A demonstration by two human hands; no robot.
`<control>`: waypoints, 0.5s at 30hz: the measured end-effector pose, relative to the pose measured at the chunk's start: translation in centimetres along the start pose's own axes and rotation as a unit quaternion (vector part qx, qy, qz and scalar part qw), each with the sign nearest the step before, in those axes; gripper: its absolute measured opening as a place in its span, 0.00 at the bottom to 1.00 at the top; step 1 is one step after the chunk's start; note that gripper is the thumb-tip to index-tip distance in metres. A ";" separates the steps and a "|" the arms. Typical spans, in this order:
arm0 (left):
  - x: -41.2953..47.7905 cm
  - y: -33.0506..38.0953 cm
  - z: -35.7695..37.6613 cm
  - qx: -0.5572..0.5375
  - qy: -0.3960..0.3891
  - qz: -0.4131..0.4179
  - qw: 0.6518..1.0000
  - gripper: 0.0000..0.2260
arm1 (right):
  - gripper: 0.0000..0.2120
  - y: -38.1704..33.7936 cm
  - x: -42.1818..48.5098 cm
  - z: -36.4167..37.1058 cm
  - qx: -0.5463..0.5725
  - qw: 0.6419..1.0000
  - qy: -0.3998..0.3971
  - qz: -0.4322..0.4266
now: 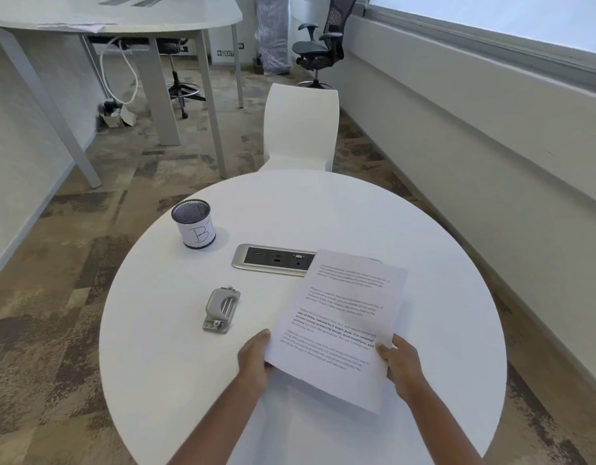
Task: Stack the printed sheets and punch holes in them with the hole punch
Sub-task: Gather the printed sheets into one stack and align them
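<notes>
Head view, single frame. Person stands or sits at round white table (189,380), both forearms reaching in from the near edge.

Printed sheets (340,330): one squared-up bundle, text side up, turned at an angle so the far corner points away and to the right. Held over the right-centre of the table. Far left corner overlaps the right end of the socket panel (273,260) let into the tabletop. Shadow under the near part of the bundle, so the near end is off the surface; whether the far end touches the table cannot be told.

Left hand (254,359): grasping the left edge of the sheets near the lower corner, thumb alongside the edge, fingers curled beneath and hidden by the paper.

Right hand (402,367): grasping the right edge, thumb pressed on the printed face, fingers tucked under.

Hole punch (221,308): grey metal, flat on the table just left of the sheets, apart from them and from the left hand. No contact.

Mesh pen cup (193,228): upright at far left of the table, paper label marked "B".

Beyond the table: white chair (301,129) pushed up to the far side, black office chair (318,45) near the wall, long desk (122,15) at upper left
</notes>
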State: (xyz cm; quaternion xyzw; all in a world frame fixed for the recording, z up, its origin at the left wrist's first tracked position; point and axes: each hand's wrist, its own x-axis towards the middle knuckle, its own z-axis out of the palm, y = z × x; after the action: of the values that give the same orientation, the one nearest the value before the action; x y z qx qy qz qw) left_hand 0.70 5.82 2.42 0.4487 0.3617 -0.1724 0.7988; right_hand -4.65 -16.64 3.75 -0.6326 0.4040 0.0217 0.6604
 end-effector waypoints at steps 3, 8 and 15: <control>0.6 2.0 -0.6 0.153 -0.080 -0.004 0.985 0.07 | 0.11 -0.6 -0.1 -1.2 -0.048 0.998 -0.043 -0.022; 0.6 3.7 1.2 0.336 -0.166 0.129 0.918 0.09 | 0.12 -2.0 -1.0 -1.0 -0.119 0.978 -0.057 -0.164; 0.0 5.0 3.4 0.293 -0.154 0.341 0.880 0.15 | 0.14 -3.3 -2.4 0.8 -0.040 0.959 0.003 -0.282</control>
State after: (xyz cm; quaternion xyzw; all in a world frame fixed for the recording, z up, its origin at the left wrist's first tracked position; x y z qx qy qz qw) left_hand 5.19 5.65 6.55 0.7256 -0.0085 -0.0541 0.6859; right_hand -4.07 -15.43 7.74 -0.7467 0.2101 -0.1513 0.6127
